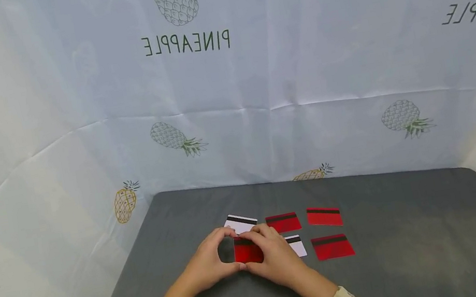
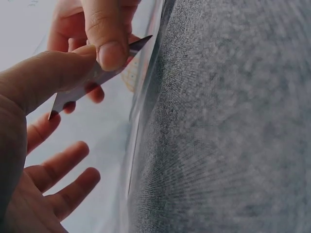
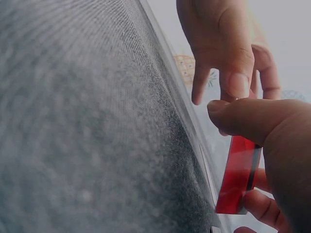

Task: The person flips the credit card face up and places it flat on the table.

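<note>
Between my two hands is a red card [image 1: 247,253] with a dark stripe, raised off the table in both wrist views. My left hand [image 1: 207,261] pinches it by its left side, thumb on the near edge and a fingertip at the far corner. From the other side my right hand [image 1: 277,257] grips the same card, its thumb meeting the left thumb. The left wrist view shows the card [image 2: 73,94] almost edge-on, partly covered by both thumbs. In the right wrist view, the card's red face [image 3: 235,174] hangs below the right thumb.
Behind my hands lies a striped white card [image 1: 240,220], partly covered. To its right are red cards [image 1: 283,222] [image 1: 324,216] in the back row. A white card [image 1: 298,247] and another red card [image 1: 333,247] lie in front. Pineapple-print curtains [image 1: 265,138] enclose the grey table [image 1: 422,233].
</note>
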